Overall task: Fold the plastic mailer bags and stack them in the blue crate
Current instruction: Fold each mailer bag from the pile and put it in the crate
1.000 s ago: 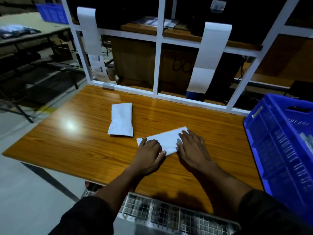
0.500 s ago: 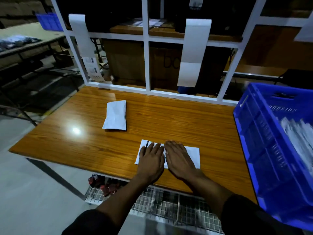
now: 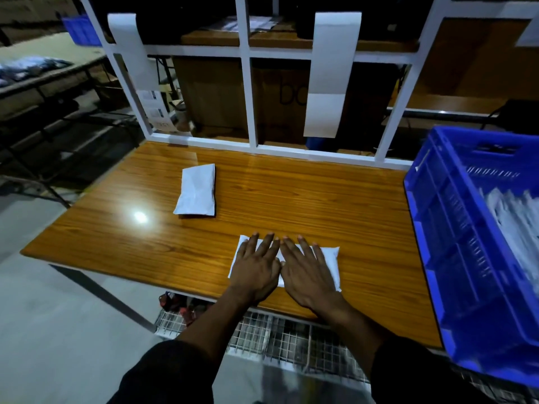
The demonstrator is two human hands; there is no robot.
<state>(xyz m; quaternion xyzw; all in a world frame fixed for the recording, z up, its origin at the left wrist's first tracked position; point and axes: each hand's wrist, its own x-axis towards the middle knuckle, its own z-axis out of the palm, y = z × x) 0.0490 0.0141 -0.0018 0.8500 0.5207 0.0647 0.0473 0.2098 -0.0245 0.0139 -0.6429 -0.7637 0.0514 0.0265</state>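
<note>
White plastic under both palms: the mailer bag (image 3: 329, 259) lies flat near the front edge of the wooden table (image 3: 291, 196), and both hands are down on top of it. The left hand (image 3: 256, 268) lies flat, fingers straight and fanned a little, tips reaching past the bag's far edge onto the wood. The right hand (image 3: 306, 272) sits just beside it, also flat, fingers straight and pointing away from the body, thumb side touching the left hand's thumb side. Neither hand curls round anything; both press palm-down. Both forearms run back to dark sleeves at the bottom of the view. The bag's right end and a strip of its left edge show clear of the hands; the middle is covered.

Further back and to the left, well apart from the hands, a second folded bag (image 3: 197, 191) rests on the table, a dark edge showing along its right side. On the right stands the blue crate (image 3: 455, 258), its near wall rising above the table's right end, and inside it lies a stack of pale bags (image 3: 516, 228), blurred. Along the table's back edge runs a white frame (image 3: 248, 100), with two long white bags draped over its upper rail, one at left (image 3: 131, 53) and one right of centre (image 3: 329, 74). Behind the frame sit brown cardboard boxes (image 3: 213, 91). Below the table's front edge a wire mesh shelf (image 3: 277, 339) shows.
</note>
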